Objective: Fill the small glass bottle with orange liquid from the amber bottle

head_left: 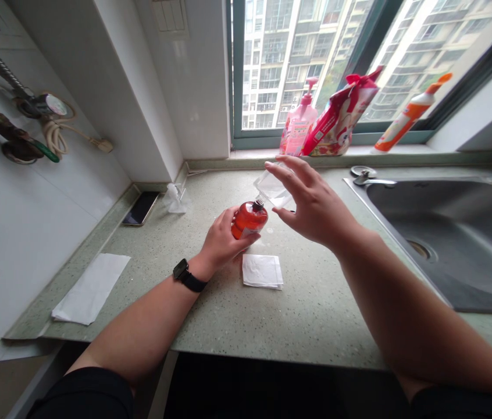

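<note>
My left hand (224, 235) is wrapped round a bottle of orange-red liquid (250, 218), which stands tilted a little on the counter with its dark mouth uncapped. Just above that mouth, my right hand (309, 201) grips a clear plastic bottle (274, 187) between thumb and fingers. The clear bottle is tipped on its side, its neck close to the red bottle's opening; whether the two touch I cannot tell. A folded white tissue (262, 271) lies on the counter in front of the red bottle. Left of it is a whitish spray head (175, 199).
A phone (141, 208) and a white paper sheet (92, 288) lie on the left of the speckled counter (316, 326). A steel sink (455, 244) is at right. On the windowsill are a pink pump bottle (299, 125), a red pouch (344, 116) and an orange-white bottle (407, 122).
</note>
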`<state>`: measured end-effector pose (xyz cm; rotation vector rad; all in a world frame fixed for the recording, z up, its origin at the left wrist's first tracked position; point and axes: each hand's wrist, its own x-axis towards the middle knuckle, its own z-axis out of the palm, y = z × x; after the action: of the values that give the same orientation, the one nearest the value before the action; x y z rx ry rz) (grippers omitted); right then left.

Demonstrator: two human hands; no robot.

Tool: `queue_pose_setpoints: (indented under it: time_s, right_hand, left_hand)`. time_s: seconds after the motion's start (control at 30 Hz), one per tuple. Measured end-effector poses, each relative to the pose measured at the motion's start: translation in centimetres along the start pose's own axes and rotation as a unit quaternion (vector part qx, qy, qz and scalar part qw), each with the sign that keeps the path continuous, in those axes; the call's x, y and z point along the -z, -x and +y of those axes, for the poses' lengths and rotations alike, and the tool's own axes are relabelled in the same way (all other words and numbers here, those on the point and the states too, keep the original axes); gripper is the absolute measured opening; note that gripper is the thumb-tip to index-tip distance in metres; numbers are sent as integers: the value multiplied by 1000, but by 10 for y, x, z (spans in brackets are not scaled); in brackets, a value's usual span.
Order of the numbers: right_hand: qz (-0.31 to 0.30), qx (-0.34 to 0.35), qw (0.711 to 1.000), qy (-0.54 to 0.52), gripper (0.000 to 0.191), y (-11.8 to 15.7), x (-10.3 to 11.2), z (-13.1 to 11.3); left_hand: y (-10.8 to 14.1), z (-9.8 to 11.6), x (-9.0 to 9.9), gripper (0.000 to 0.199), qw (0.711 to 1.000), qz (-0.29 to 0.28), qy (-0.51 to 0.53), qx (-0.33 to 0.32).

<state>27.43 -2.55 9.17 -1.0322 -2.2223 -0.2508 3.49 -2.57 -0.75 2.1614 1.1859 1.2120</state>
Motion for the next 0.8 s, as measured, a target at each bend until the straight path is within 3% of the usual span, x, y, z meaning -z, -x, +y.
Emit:
queue_pose_setpoints:
  time_s: [0.8]
  right_hand:
    - [-3, 16, 1000, -10, 99, 0, -3, -1]
  left_hand:
    - [0, 3, 1, 62, 1000, -1, -6, 13]
